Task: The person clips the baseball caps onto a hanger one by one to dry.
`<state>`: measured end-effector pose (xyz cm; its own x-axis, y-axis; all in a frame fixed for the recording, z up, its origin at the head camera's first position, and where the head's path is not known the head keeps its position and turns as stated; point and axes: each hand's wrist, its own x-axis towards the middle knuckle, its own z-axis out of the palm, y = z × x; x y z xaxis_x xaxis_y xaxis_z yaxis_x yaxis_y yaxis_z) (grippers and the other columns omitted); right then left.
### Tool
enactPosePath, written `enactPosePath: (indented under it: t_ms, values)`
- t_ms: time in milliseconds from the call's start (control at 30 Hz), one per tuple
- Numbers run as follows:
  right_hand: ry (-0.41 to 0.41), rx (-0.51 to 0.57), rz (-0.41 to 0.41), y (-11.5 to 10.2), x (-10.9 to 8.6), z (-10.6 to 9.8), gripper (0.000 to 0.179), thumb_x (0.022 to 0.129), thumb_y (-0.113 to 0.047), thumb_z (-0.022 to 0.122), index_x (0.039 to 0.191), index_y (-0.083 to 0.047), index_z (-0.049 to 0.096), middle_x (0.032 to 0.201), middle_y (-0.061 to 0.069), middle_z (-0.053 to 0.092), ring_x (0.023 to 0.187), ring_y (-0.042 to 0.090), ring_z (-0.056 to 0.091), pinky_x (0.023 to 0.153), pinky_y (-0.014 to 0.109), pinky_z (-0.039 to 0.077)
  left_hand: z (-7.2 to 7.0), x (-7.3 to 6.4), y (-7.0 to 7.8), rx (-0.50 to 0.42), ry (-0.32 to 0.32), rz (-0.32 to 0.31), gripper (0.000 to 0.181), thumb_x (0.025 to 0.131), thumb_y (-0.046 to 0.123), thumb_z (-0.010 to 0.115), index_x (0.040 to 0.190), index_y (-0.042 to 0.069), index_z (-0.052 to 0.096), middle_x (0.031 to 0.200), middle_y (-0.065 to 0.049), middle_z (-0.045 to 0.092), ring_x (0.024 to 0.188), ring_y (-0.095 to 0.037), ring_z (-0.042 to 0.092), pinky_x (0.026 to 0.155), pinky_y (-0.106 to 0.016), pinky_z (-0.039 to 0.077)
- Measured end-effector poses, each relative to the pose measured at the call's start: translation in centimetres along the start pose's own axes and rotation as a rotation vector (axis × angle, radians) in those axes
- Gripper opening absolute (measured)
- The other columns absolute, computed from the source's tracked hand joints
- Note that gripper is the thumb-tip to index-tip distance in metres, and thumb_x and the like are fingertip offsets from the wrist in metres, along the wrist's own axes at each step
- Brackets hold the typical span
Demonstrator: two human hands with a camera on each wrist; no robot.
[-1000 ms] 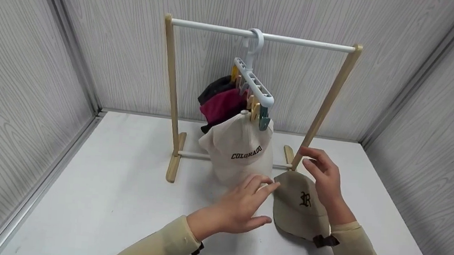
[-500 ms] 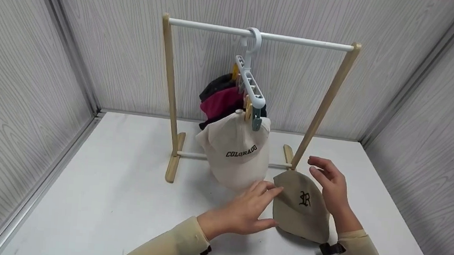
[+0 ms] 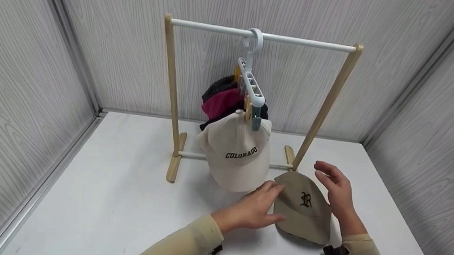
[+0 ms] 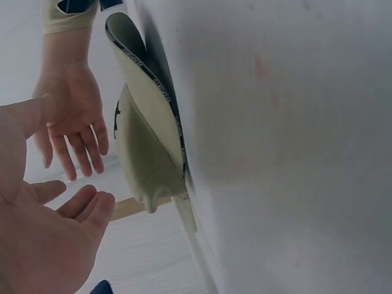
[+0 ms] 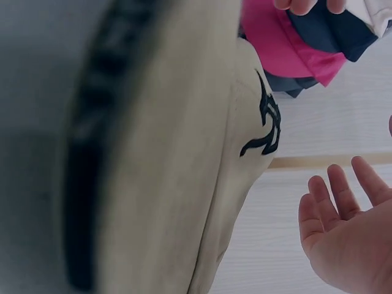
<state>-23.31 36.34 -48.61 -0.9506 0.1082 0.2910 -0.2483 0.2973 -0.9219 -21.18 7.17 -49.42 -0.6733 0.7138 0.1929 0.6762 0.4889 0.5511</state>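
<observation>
A khaki baseball cap (image 3: 298, 220) with a dark letter emblem lies on the white table, brim toward me. At its left side in the head view is my left hand (image 3: 253, 210), fingers loosely extended; whether they touch the cap cannot be told. My right hand (image 3: 338, 192) hovers by its right side, fingers slightly bent and holding nothing. The left wrist view shows the cap (image 4: 144, 138) apart from both hands, its brim edge against the table. In the right wrist view the cap's brim (image 5: 165, 184) fills the near side, beside my spread right hand (image 5: 352, 239).
Behind stands a wooden rack (image 3: 169, 82) with a white top bar (image 3: 306, 41). From it hangs a clip hanger (image 3: 252, 83) bearing a cream cap (image 3: 241, 171) lettered COLORADO, a magenta cap (image 3: 221, 102) and dark caps. Grey wood-grain walls (image 3: 108, 45) enclose the table.
My left hand has moved right, from the cream cap's brim to the khaki cap's left side. My right hand has shifted right and toward me. The hanger's front end has swung slightly left.
</observation>
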Motion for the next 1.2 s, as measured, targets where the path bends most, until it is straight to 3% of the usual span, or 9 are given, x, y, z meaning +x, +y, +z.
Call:
enactPosePath:
  t_ms: [133, 300, 467, 733, 867, 1200]
  values:
    - [-0.023, -0.017, 0.047, 0.4, 0.0, -0.3, 0.043, 0.113, -0.017, 0.067, 0.151, 0.002, 0.062, 0.149, 0.022, 0.064, 0.13, 0.011, 0.062, 0.108, 0.02, 0.046, 0.7, 0.5, -0.3, -0.057, 0.005, -0.055, 0.083, 0.108, 0.042, 0.075, 0.171, 0.006, 0.036, 0.168, -0.014, 0.039, 0.152, -0.021, 0.048, 0.125, -0.033, 0.039]
    - [-0.064, -0.05, 0.111, 0.9, 0.2, -0.8, 0.051, 0.114, -0.025, 0.067, 0.157, 0.001, 0.057, 0.156, 0.021, 0.06, 0.13, 0.006, 0.059, 0.109, 0.02, 0.044, 1.3, 0.8, -0.7, -0.201, 0.03, -0.117, 0.083, 0.107, 0.042, 0.075, 0.172, 0.007, 0.036, 0.17, -0.008, 0.036, 0.155, -0.018, 0.044, 0.126, -0.034, 0.037]
    - [-0.117, -0.131, 0.153, 1.6, 0.4, -1.3, 0.059, 0.115, -0.034, 0.066, 0.162, -0.001, 0.052, 0.162, 0.02, 0.055, 0.14, 0.017, 0.056, 0.11, 0.02, 0.043, 1.4, 1.3, -1.1, -0.299, 0.055, -0.149, 0.082, 0.107, 0.042, 0.074, 0.172, 0.01, 0.036, 0.171, -0.008, 0.036, 0.156, -0.019, 0.042, 0.127, -0.035, 0.036]
    - [-0.189, -0.248, 0.205, 2.7, 0.5, -1.5, 0.07, 0.113, -0.043, 0.066, 0.165, 0.0, 0.046, 0.168, 0.025, 0.048, 0.156, 0.041, 0.045, 0.124, 0.055, 0.037, 1.6, 2.0, -1.6, -0.381, 0.037, -0.274, 0.084, 0.108, 0.046, 0.072, 0.174, 0.012, 0.032, 0.182, -0.021, 0.022, 0.167, -0.031, 0.026, 0.132, -0.044, 0.027]
    - [-0.227, -0.275, 0.222, 3.2, 0.6, -1.6, 0.074, 0.113, -0.046, 0.065, 0.166, 0.001, 0.044, 0.169, 0.027, 0.044, 0.159, 0.045, 0.04, 0.127, 0.063, 0.032, 1.7, 2.1, -1.8, -0.413, 0.032, -0.326, 0.083, 0.109, 0.047, 0.071, 0.173, 0.009, 0.033, 0.182, -0.024, 0.021, 0.167, -0.034, 0.025, 0.133, -0.046, 0.026]
    - [-0.304, -0.324, 0.243, 3.9, 0.5, -1.7, 0.082, 0.112, -0.055, 0.064, 0.167, 0.001, 0.041, 0.165, 0.031, 0.048, 0.153, 0.048, 0.045, 0.125, 0.066, 0.033, 2.0, 2.5, -2.3, -0.425, 0.049, -0.28, 0.083, 0.109, 0.045, 0.071, 0.17, 0.002, 0.036, 0.174, -0.021, 0.039, 0.162, -0.031, 0.037, 0.131, -0.042, 0.032]
